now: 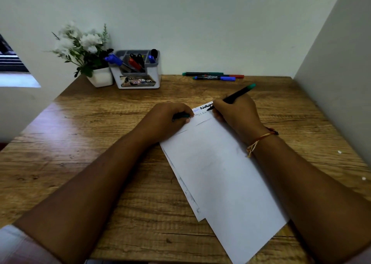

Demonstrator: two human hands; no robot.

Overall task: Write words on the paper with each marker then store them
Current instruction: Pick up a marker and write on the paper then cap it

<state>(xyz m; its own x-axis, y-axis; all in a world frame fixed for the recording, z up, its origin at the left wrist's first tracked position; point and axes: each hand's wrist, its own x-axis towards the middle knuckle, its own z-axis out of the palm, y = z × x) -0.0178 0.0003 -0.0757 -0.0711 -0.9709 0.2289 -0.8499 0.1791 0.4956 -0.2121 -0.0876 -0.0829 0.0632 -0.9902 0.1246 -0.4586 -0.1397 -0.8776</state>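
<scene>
At 12 o'clock edge of paper (220, 173): green marker (236, 95) pinched by right hand (234, 111), tip on sheet; cap (180, 116) clamped in left hand (168, 119), sheet pinned. Light, even strokes advised.

Head view: from above the person's forearms, facing forward and down.
Nearness: close over the surface (124, 183).
Far edge: wall (200, 23).

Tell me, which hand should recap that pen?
Probably the left hand: its fingers seem to hold the green cap beside the paper, while the right hand grips the pen.
</scene>
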